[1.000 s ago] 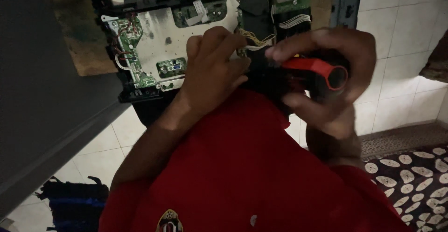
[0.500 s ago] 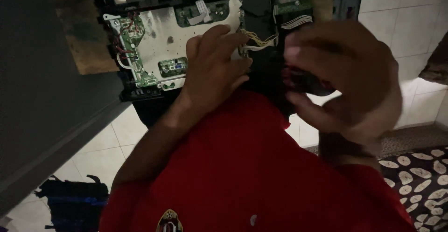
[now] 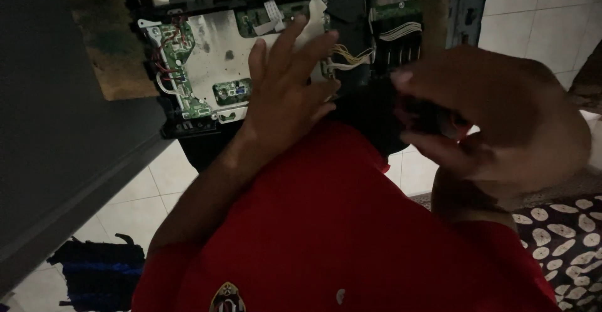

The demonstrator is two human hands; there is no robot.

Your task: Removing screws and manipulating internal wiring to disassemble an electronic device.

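An opened electronic device (image 3: 213, 61) with a bare metal plate, green circuit boards (image 3: 172, 55) and a yellow-white wire bundle (image 3: 351, 55) sits in front of me. My left hand (image 3: 285, 92) lies flat on the plate with its fingers spread and holds nothing. My right hand (image 3: 501, 117) is blurred at the device's right side. Its fingers curl around a dark tool handle (image 3: 426, 114), most of which is hidden. My red shirt (image 3: 338, 224) fills the lower middle of the view.
A large grey panel (image 3: 56, 161) stands at the left. On the white tiled floor (image 3: 144, 186) lies a dark blue-and-black bag (image 3: 100, 271). A dark mat with pale spots (image 3: 564, 243) is at the lower right. A white ribbon cable (image 3: 398, 33) hangs at the device's upper right.
My left hand has flattened and spread its fingers on the plate. My right hand has turned and shifted right, so the tool's red and black handle is now covered.
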